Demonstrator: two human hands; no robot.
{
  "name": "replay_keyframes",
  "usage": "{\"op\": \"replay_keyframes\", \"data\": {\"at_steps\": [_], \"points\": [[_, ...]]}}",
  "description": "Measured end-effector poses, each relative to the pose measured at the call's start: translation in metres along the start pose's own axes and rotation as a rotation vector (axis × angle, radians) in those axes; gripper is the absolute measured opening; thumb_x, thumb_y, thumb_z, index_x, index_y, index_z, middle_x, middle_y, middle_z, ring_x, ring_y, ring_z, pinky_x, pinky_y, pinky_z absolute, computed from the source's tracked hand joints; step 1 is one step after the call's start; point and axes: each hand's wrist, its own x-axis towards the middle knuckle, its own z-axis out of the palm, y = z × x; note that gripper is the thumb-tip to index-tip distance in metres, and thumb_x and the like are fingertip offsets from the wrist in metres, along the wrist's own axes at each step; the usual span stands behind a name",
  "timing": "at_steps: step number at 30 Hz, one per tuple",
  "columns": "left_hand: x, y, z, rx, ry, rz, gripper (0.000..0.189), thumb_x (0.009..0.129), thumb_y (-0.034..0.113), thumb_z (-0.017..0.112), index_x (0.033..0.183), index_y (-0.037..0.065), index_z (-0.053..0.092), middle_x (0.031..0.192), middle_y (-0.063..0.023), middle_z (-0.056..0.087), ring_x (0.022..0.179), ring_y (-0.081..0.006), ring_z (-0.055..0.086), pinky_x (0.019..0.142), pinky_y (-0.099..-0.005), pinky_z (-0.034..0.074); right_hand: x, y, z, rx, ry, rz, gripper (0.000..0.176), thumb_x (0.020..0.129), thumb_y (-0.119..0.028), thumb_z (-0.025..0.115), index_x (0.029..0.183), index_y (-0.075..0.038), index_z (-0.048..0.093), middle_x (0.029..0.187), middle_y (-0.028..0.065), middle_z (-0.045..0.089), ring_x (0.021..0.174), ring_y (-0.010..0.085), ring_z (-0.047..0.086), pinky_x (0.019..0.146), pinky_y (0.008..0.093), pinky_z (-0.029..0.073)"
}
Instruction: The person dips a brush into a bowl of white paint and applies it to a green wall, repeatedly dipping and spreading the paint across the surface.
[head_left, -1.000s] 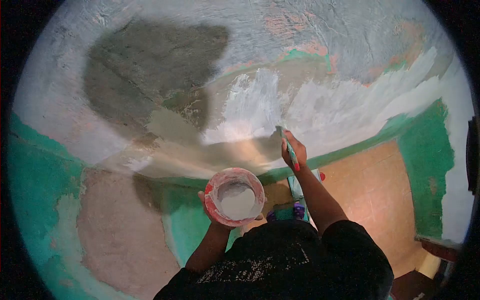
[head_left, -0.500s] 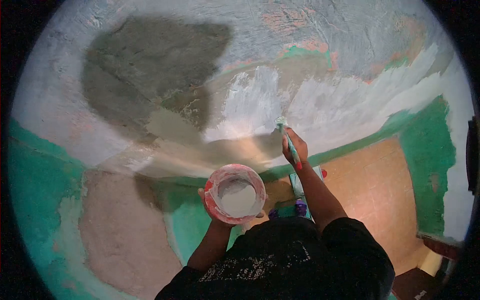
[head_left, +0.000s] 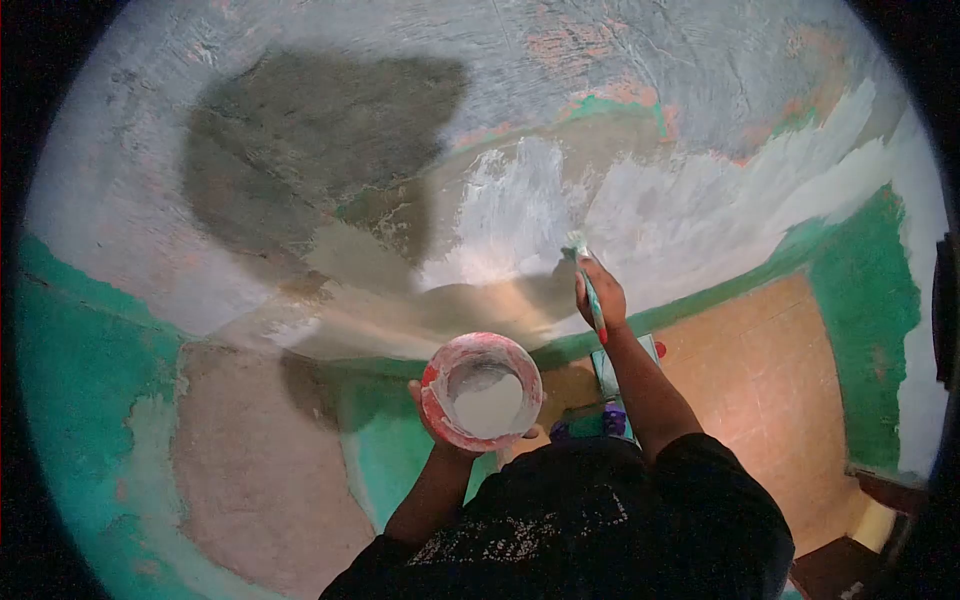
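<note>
Cradling a round, red, white-smeared tub (head_left: 433, 405) of pale paint, the left hand (head_left: 431, 434) supports it; the right hand (head_left: 605, 292) grips a green-and-red-handled brush (head_left: 591, 288) before the patchy grey-white wall (head_left: 690, 205).

A patchy grey-and-white wall (head_left: 720, 70) fills the upper frame, a broad shadow (head_left: 320, 140) darkening its upper left. Green paint (head_left: 85, 340) covers the far left. Lower right shows what appears to be lit orange-tan floor (head_left: 745, 390).
</note>
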Motion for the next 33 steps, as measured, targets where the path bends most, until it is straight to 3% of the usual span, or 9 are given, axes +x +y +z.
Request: {"op": "replay_keyframes", "data": {"at_steps": [3, 5, 11, 14, 19, 24, 26, 28, 33], "points": [[-0.005, -0.005, 0.001, -0.090, -0.004, 0.080, 0.095, 0.071, 0.082, 0.051, 0.145, 0.025, 0.030, 0.150, -0.0162, 0.026, 0.132, -0.0507, 0.030, 0.090, -0.0796, 0.034, -0.019, 0.012, 0.000, -0.057, -0.059, 0.074, 0.035, 0.088, -0.011, 0.058, 0.122, -0.011, 0.055, 0.119, 0.0184, 0.062, 0.098, 0.0363, 0.064, 0.083, 0.0398, 0.053], [-0.009, 0.007, -0.012, 0.147, 0.087, -0.003, 0.094, 0.072, 0.081, 0.050, 0.145, 0.024, 0.032, 0.149, -0.0163, 0.028, 0.132, -0.0484, 0.032, 0.092, -0.0771, 0.035, -0.022, 0.011, -0.007, -0.038, -0.082, 0.144, 0.037, 0.087, -0.010, 0.059, 0.123, -0.012, 0.054, 0.123, 0.0186, 0.060, 0.100, 0.0358, 0.064, 0.084, 0.0395, 0.053], [-0.003, 0.000, -0.005, 0.281, 0.340, 0.102, 0.094, 0.067, 0.085, 0.050, 0.135, 0.020, 0.046, 0.136, -0.0187, 0.045, 0.114, -0.0490, 0.051, 0.087, -0.0692, 0.045, 0.014, -0.011, -0.012, -0.013, 0.076, -0.163, 0.039, 0.083, -0.010, 0.063, 0.122, -0.014, 0.056, 0.127, 0.0174, 0.058, 0.100, 0.0342, 0.064, 0.084, 0.0386, 0.054], [-0.001, -0.002, 0.001, 0.283, 0.467, 0.156, 0.094, 0.067, 0.085, 0.050, 0.135, 0.021, 0.045, 0.133, -0.0191, 0.048, 0.111, -0.0495, 0.053, 0.085, -0.0690, 0.046, -0.008, 0.023, 0.000, -0.121, -0.072, -0.115, 0.043, 0.079, -0.010, 0.065, 0.119, -0.022, 0.058, 0.126, 0.0162, 0.059, 0.095, 0.0330, 0.065, 0.076, 0.0399, 0.055], [0.007, -0.005, 0.012, 0.198, 0.186, 0.111, 0.093, 0.068, 0.083, 0.051, 0.136, 0.020, 0.045, 0.134, -0.0184, 0.047, 0.112, -0.0480, 0.052, 0.086, -0.0685, 0.046, -0.051, 0.041, -0.006, -0.138, -0.261, 0.244, 0.037, 0.087, -0.013, 0.059, 0.122, -0.023, 0.056, 0.124, 0.0162, 0.060, 0.092, 0.0351, 0.066, 0.074, 0.0410, 0.056], [0.007, 0.009, -0.014, 0.218, 0.073, -0.043, 0.098, 0.070, 0.082, 0.053, 0.144, 0.022, 0.033, 0.146, -0.0190, 0.033, 0.125, -0.0523, 0.039, 0.083, -0.0779, 0.042, -0.003, -0.012, -0.020, -0.011, 0.013, -0.060, 0.037, 0.083, -0.009, 0.062, 0.120, -0.017, 0.057, 0.126, 0.0171, 0.059, 0.093, 0.0342, 0.067, 0.075, 0.0387, 0.056], [0.007, 0.005, -0.009, 0.221, 0.218, 0.029, 0.098, 0.069, 0.081, 0.055, 0.144, 0.022, 0.033, 0.145, -0.0192, 0.033, 0.124, -0.0532, 0.040, 0.083, -0.0779, 0.042, 0.010, 0.001, -0.012, -0.084, -0.005, -0.107, 0.040, 0.081, -0.009, 0.063, 0.120, -0.018, 0.057, 0.125, 0.0164, 0.060, 0.090, 0.0335, 0.067, 0.073, 0.0380, 0.056], [0.015, 0.008, -0.012, 0.210, 0.037, -0.095, 0.097, 0.070, 0.081, 0.055, 0.144, 0.022, 0.033, 0.146, -0.0192, 0.032, 0.125, -0.0536, 0.039, 0.084, -0.0785, 0.040, 0.001, 0.020, -0.002, -0.180, -0.053, -0.148, 0.047, 0.077, -0.008, 0.065, 0.121, -0.020, 0.056, 0.123, 0.0158, 0.061, 0.086, 0.0334, 0.066, 0.071, 0.0373, 0.056], [0.009, 0.002, -0.006, 0.119, 0.029, -0.073, 0.097, 0.070, 0.080, 0.055, 0.145, 0.023, 0.032, 0.148, -0.0182, 0.028, 0.128, -0.0545, 0.033, 0.086, -0.0808, 0.036, -0.046, 0.034, -0.010, -0.189, -0.262, 0.172, 0.039, 0.083, -0.010, 0.062, 0.120, -0.020, 0.056, 0.121, 0.0170, 0.062, 0.089, 0.0357, 0.067, 0.072, 0.0393, 0.056]]}}
